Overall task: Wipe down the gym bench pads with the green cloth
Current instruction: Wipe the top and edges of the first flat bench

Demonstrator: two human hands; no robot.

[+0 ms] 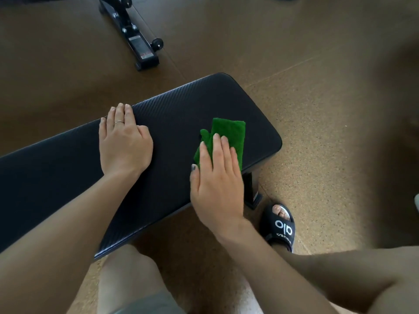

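A long black textured bench pad [181, 105] runs from the left edge to its rounded end at centre right. The folded green cloth [231, 132] lies on the pad near that end. My right hand [217, 177] presses flat on the cloth's near part with straight fingers. My left hand [124, 141] rests flat on the pad to the left of the cloth, fingers straight, a ring on one finger.
The bench's black leg [252, 189] stands under the pad's right end, beside my foot in a black slide sandal [280, 225]. A black metal frame with small wheels [136, 39] lies on the brown speckled floor [317, 109] at the back. My knees show below.
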